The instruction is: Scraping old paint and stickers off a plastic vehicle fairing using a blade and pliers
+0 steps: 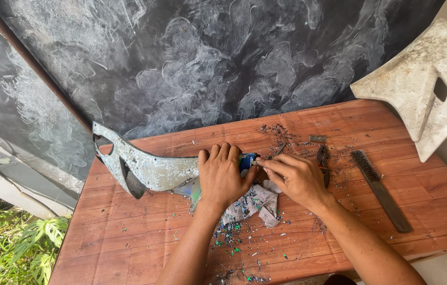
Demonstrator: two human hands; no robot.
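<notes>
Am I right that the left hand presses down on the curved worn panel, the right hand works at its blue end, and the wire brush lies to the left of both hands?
Not quite. In the head view the left hand presses on the curved worn panel and the right hand works at its blue end, but the wire brush lies to the right of both hands on the wooden table.

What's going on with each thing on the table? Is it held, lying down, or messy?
Left hand: pressed flat on the curved panel.
Right hand: fingers pinched at the panel's blue end.
Curved panel: lying on the table, paint worn and flaking.
Rag: crumpled under the hands.
Wire brush: lying flat, untouched.
White panel: leaning at the table's corner, dirty.
Paint chips: scattered.
Table: littered with chips.
</notes>
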